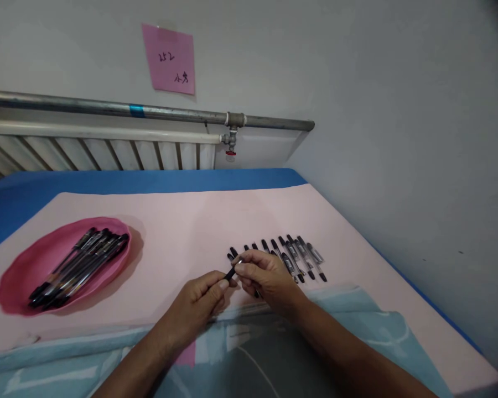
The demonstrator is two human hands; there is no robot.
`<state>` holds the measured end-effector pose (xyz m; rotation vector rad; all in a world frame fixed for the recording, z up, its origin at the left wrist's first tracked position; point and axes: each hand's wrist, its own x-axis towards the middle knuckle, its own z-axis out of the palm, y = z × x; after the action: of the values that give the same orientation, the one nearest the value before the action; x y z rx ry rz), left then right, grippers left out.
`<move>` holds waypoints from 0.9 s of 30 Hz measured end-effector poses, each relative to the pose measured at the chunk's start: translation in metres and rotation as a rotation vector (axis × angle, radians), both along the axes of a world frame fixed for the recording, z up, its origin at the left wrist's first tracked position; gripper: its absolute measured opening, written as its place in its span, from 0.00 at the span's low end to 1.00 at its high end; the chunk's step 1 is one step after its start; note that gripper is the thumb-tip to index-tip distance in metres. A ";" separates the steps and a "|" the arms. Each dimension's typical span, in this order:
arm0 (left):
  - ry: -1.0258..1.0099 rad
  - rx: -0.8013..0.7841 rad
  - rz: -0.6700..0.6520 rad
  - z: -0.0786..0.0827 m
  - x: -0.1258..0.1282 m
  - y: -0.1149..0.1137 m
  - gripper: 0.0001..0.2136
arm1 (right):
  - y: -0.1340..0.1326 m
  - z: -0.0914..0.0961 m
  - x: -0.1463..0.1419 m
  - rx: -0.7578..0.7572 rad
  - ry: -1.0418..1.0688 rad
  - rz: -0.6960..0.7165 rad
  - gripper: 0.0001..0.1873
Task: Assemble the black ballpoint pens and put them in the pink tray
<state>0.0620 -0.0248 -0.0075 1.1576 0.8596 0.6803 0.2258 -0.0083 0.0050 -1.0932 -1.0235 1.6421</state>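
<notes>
My left hand [201,303] and my right hand [269,279] meet in front of me, above the pink sheet. Between their fingertips is a slim black pen [231,272], pinched at its lower end by the left thumb and finger. The right fingertips close on its upper end, where a shiny bit shows. Whether this is a whole pen or only part of one is hidden by the fingers. Just beyond my right hand lie several clear-barrelled pens and pen parts [304,257] with black ends, side by side; the hand covers some of them.
A pink oval bowl [14,296] at the left holds a bundle of black-capped pens [81,265]. The pink sheet [182,221] lies over a blue surface [170,181]. Light blue patterned fabric [78,359] is at the near edge. Behind are a radiator [108,155], a pipe [182,114] and a wall.
</notes>
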 end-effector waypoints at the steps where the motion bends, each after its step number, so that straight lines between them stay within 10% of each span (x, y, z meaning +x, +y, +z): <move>1: 0.024 0.019 -0.011 0.000 -0.001 0.000 0.14 | 0.000 0.000 0.000 0.002 -0.018 0.005 0.08; 12: 0.336 0.378 0.033 0.007 -0.002 -0.001 0.13 | 0.002 -0.004 -0.001 0.038 -0.052 -0.002 0.11; 27: 0.098 0.096 0.014 -0.003 0.002 -0.001 0.13 | 0.001 -0.007 0.000 0.082 -0.120 -0.004 0.09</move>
<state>0.0641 -0.0259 -0.0103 1.2808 0.9259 0.6868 0.2253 -0.0074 -0.0023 -1.1487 -1.1550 1.5333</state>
